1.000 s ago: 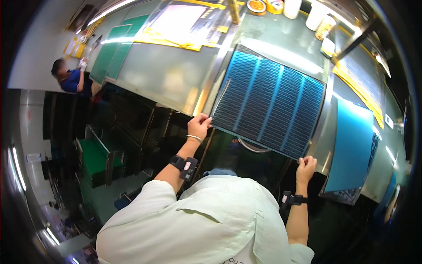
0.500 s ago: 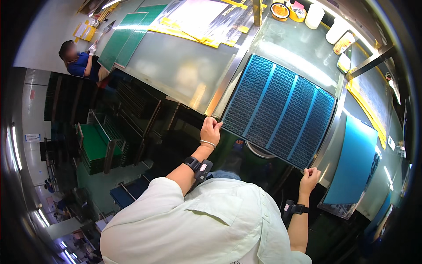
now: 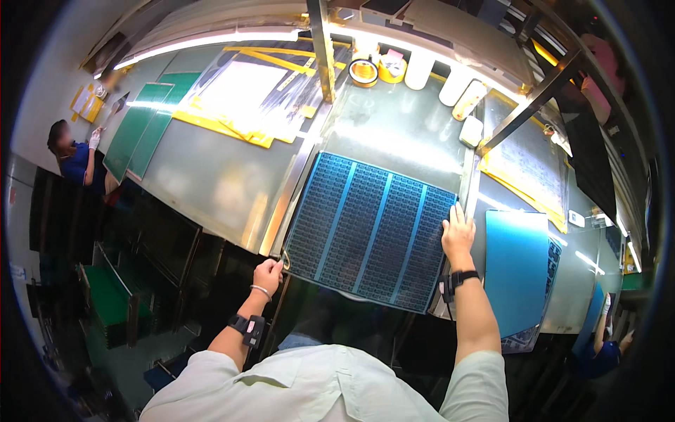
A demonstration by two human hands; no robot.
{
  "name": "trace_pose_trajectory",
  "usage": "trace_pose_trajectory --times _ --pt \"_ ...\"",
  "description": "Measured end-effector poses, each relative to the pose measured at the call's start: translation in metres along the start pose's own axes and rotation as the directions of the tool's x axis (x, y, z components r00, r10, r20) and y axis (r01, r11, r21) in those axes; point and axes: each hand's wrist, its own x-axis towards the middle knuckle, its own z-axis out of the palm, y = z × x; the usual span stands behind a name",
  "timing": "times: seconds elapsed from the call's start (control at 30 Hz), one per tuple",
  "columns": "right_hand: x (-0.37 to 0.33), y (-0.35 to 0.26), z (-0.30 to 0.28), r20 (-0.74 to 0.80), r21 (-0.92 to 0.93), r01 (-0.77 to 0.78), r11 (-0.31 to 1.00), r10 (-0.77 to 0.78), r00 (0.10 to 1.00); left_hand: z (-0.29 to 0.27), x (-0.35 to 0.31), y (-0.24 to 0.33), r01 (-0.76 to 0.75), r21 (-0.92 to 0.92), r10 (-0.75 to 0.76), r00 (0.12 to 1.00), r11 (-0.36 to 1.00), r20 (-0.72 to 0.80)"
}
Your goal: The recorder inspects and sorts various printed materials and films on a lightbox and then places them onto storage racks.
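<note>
A dark, finely patterned circuit-board panel (image 3: 369, 235) with bright blue stripes lies on the glossy worktop (image 3: 394, 112), its near edge jutting out over the front. At its near left corner, my left hand (image 3: 267, 274) is closed in a pinch; a small pale loop shows at the fingertips. My right hand (image 3: 458, 235) rests along the panel's right edge near the far corner, fingers stretched out. What my right thumb does is partly hidden.
Tape rolls (image 3: 363, 72), white cylinders (image 3: 420, 70) and a bottle (image 3: 470, 100) line the back. Metal posts (image 3: 321, 49) divide the benches. A plain blue sheet (image 3: 517, 271) lies at right. Green panels (image 3: 148, 126) lie far left, beside a co-worker (image 3: 77, 158).
My right hand has gone from the panel's near right corner up to its right edge, its fingers now extended. My left hand stays at the near left corner. The whole view has shifted.
</note>
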Motion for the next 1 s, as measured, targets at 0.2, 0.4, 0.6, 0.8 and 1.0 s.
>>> trace_pose_trajectory --times 0.2,0.4,0.6,0.8,1.0 --pt "0.034 0.004 0.017 -0.027 -0.055 -0.015 0.998 0.013 1.0 -0.016 -0.013 0.036 -0.23 0.622 0.387 0.913 0.749 -0.127" --pt "0.035 0.012 0.024 0.027 -0.201 0.109 0.974 -0.105 0.994 0.02 0.068 0.112 -0.683 0.665 0.696 0.635 0.303 0.335" --pt "0.035 0.009 0.015 0.049 -0.181 0.141 0.973 -0.135 0.99 0.076 0.17 0.151 -0.593 0.716 0.734 0.659 0.369 0.167" --pt "0.048 0.017 0.012 0.157 -0.176 0.221 0.959 -0.195 0.968 0.088 0.189 0.161 -0.558 0.765 0.749 0.644 0.323 0.154" --pt "0.026 0.013 0.013 0.013 0.045 0.052 0.998 -0.053 0.999 0.093 0.19 0.149 -0.487 0.797 0.659 0.736 0.356 0.155"
